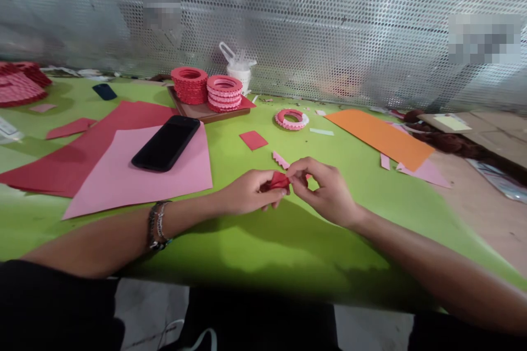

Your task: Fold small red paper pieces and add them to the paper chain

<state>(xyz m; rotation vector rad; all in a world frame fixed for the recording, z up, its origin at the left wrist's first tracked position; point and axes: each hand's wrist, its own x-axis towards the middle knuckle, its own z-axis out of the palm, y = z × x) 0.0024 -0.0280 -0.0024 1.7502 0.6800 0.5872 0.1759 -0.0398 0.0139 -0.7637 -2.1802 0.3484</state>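
Between the fingers of my left hand [247,192] is a small piece of red paper [279,180], bent or folded. My right hand [323,189] pinches the right edge of that same piece, its fingertips close to those of the left. Just beyond the hands lies a pink zigzag-edged strip [280,160], and farther off a flat red paper rectangle [253,140]. A red, pink and white ring [291,119] with a ruffled rim rests on the green table behind them. Part of the red piece is hidden by my fingers.
To the left, a black phone [167,143] lies on a pink sheet [123,175] over red sheets [53,159]. Stacks of red rings [189,86] and pink rings [224,93] stand on a brown tray [206,114] near a white cup [239,74]. An orange sheet [379,137] is at right.
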